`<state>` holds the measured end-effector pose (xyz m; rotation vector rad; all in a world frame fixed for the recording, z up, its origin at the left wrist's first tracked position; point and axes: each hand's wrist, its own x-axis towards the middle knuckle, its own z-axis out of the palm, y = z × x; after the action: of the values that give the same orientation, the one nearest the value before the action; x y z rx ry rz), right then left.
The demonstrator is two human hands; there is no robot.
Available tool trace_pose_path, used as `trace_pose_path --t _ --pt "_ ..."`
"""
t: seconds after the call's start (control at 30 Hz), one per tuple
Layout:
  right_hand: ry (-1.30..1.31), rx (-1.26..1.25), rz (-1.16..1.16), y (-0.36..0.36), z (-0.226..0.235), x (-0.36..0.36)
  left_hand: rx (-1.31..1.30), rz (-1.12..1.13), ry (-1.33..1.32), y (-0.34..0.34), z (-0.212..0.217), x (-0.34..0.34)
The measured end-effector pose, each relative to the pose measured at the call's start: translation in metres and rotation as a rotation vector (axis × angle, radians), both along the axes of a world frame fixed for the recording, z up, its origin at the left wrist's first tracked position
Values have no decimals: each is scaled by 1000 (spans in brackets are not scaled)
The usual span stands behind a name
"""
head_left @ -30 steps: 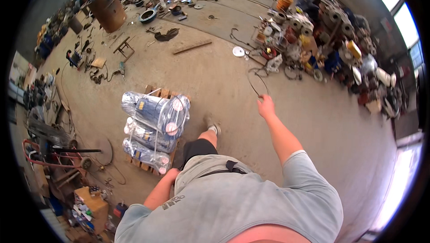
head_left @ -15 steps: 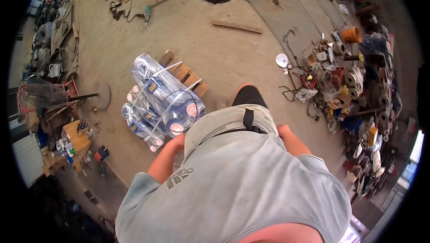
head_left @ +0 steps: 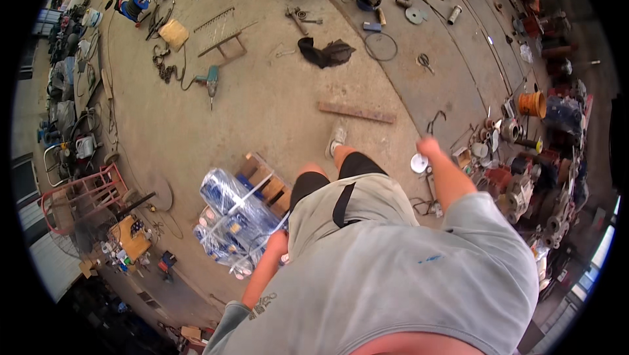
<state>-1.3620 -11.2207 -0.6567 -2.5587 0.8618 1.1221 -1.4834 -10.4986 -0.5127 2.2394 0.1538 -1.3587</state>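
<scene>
My left hand (head_left: 278, 242) hangs at my side, overlapping the edge of a bundle of blue cylinders (head_left: 239, 214) wrapped in clear plastic with white straps. Whether it touches the bundle I cannot tell, and its fingers do not show clearly. A wooden pallet (head_left: 278, 199) shows beside the bundle. My right hand (head_left: 428, 147) is swung forward, loosely curled and slightly blurred, with nothing visible in it. In the view it is nearest to a white disc (head_left: 419, 163) lying on the floor.
Ahead lie a rusty metal bar (head_left: 357, 112), a dark cloth (head_left: 325, 52), a green power drill (head_left: 209, 83) with its cord, and a metal frame (head_left: 226, 44). Metal parts and an orange bucket (head_left: 532, 104) crowd the right side. At left stands a red hand cart (head_left: 85, 192).
I have stepped forward, and the floor items have shifted down in the view. My right arm has swung forward from beside my hip. The wrapped bundle is now more covered by my left side.
</scene>
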Motion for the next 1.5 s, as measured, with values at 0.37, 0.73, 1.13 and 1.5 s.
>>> trace_pose_path --t 0.37,0.73,1.13,1.5 --pt "-697 335 254 172 82 749 165 478 -222 -96 -30 366" --pt "-39 189 180 283 -341 763 -12 133 -139 -133 -127 628" --pt "-24 470 -556 327 -549 805 -72 162 -75 -103 -164 700" --pt "-440 889 -1261 279 -97 801 24 362 13 -124 -144 716"
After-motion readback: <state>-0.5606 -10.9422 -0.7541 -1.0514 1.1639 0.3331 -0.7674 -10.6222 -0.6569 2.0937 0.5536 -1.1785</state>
